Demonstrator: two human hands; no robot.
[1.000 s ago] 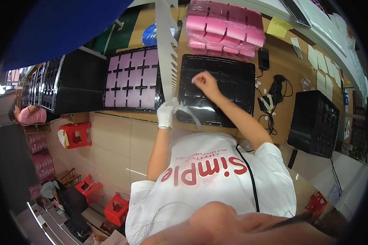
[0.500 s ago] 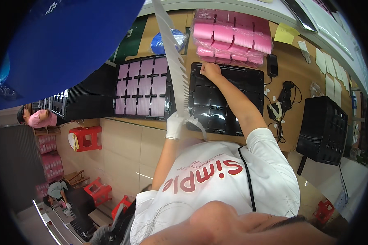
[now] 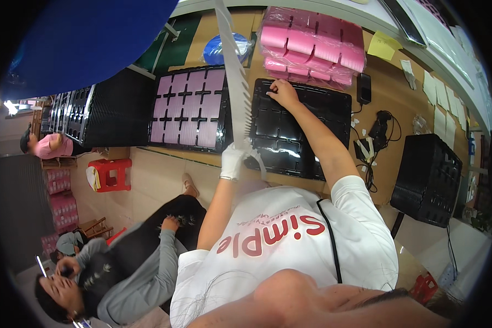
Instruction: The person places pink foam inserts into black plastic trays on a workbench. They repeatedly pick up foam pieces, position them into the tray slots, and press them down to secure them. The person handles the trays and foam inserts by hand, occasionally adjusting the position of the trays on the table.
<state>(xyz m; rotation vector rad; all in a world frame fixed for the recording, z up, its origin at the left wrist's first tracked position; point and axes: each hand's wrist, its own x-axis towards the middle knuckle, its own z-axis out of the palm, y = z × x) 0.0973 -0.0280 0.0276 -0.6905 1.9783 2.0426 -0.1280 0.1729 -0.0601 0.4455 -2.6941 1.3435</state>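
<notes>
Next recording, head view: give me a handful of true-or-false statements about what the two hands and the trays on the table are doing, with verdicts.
1. The left hand, in a white glove, grips a long white serrated strip. True.
2. The right hand rests on the stack of pink pieces in clear wrap. False: it rests on the far edge of the empty black tray, beside that stack.
3. The tray with pink inserts lies to the left of the empty black tray. True.
4. The right hand wears a glove. False: it is bare.
5. The black crate stands between the two trays. False: it stands apart, at the right.
</notes>
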